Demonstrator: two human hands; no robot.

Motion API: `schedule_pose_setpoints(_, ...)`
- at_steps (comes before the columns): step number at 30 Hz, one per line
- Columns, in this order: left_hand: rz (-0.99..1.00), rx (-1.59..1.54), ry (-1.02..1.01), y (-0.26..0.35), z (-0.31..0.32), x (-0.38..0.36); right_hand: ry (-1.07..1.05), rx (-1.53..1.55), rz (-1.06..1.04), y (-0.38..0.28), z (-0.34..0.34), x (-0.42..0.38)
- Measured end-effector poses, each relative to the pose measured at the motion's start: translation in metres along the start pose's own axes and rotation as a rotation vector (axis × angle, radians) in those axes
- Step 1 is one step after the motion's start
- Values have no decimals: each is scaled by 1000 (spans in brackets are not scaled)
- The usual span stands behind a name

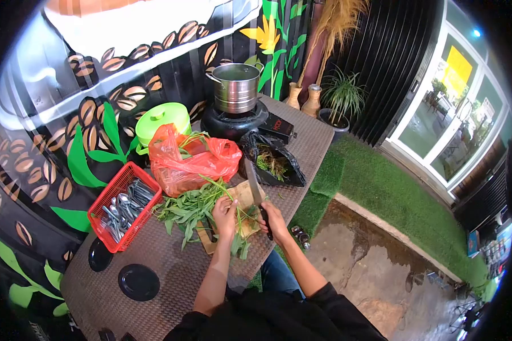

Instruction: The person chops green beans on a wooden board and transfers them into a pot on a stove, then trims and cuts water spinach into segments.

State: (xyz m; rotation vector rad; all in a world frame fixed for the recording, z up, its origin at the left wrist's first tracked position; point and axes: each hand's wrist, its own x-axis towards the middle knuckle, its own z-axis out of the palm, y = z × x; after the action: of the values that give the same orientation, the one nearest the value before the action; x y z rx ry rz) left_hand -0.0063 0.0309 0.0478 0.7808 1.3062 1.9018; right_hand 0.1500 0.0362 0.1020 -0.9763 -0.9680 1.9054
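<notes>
My right hand (274,220) grips a kitchen knife (252,181) by its black handle, the blade pointing away from me over a wooden cutting board (246,196). My left hand (224,215) is closed around stems of leafy greens (190,209), just left of the blade. More leaves spread over the board and the table to the left of that hand, and a few hang over the board's near side. Behind them sits a red plastic bag (196,165) with greens inside. A black plastic bag (290,165) holding cut stems and roots lies open beyond the knife.
A red basket (109,227) of cutlery stands at left, near two black plates (139,282). At the back are a lime-green lidded container (162,119) and a steel pot (235,94) on a portable stove (233,124). The woven-top table's (179,310) right edge lies close to my right hand.
</notes>
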Motion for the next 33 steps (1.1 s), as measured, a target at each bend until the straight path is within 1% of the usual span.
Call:
schedule_pose_setpoints(1,-16,30,3,0,-2,0,-6,1,2,-3,0,-6)
schedule_pose_setpoints(3,-21,24,-24,2,-3,0,-36,-71,-174,-3,-2,-19)
schedule_pose_setpoints(4,-29,16,-55,4,-1,-1,-57,-110,-201,2,-3,-25)
schedule_pose_setpoints(5,-29,14,-59,6,2,-2,-59,-153,-169,9,-5,-29)
schedule_pose_setpoints(7,-83,-119,-85,14,8,-8,45,-559,-415,26,-2,-30)
schedule_pose_setpoints(8,-82,-120,-82,19,12,-10,88,-644,-442,31,-2,-29)
schedule_pose_setpoints(9,-174,-199,-86,20,15,-12,83,-645,-441,37,-3,-25)
schedule_pose_setpoints(10,-266,-276,-88,22,17,-14,119,-666,-486,42,-4,-21)
schedule_pose_setpoints(11,-264,-275,-82,23,19,-16,155,-686,-531,47,-5,-17)
schedule_pose_setpoints(12,-312,-333,-74,22,20,-17,121,-615,-439,44,-3,-17)
schedule_pose_setpoints(13,-363,-391,-70,21,21,-18,118,-615,-439,40,-2,-17)
schedule_pose_setpoints(15,-380,-418,-97,12,20,-14,86,-618,-286,32,-2,-18)
schedule_pose_setpoints(16,-380,-429,-91,8,20,-13,89,-617,-285,29,0,-20)
schedule_pose_setpoints(18,-382,-435,-85,5,21,-15,178,-763,-699,26,6,-22)
schedule_pose_setpoints(19,-358,-408,-27,5,23,-17,179,-761,-698,25,10,-23)
schedule_pose_setpoints(20,-334,-381,31,4,25,-19,224,-780,-620,24,14,-25)
schedule_pose_setpoints(21,-336,-380,30,3,26,-21,268,-798,-543,24,16,-26)
schedule_pose_setpoints(22,-237,-268,57,2,28,-22,268,-797,-542,25,19,-24)
schedule_pose_setpoints(23,-137,-156,85,2,28,-23,296,-859,-554,26,22,-22)
schedule_pose_setpoints(24,-137,-155,89,1,27,-22,322,-921,-565,27,23,-20)
schedule_pose_setpoints(25,-18,-84,150,0,26,-19,317,-920,-564,27,22,-17)
schedule_pose_setpoints(26,102,-12,211,-1,25,-17,357,-870,-499,26,20,-10)
schedule_pose_setpoints(27,105,-9,215,2,21,-16,396,-819,-434,28,15,-1)
schedule_pose_setpoints(28,72,43,170,7,15,-14,275,-637,-436,28,11,13)
schedule_pose_setpoints(29,37,95,124,11,9,-13,273,-636,-433,29,2,21)
schedule_pose_setpoints(30,92,78,137,11,6,-8,51,-404,-47,17,0,24)
schedule_pose_setpoints(31,91,79,135,10,2,-6,-167,-160,331,10,0,24)
schedule_pose_setpoints(32,73,37,96,10,-1,-3,-225,-117,415,12,0,27)
schedule_pose_setpoints(33,56,-5,59,18,-1,-3,-226,-117,415,9,-1,26)
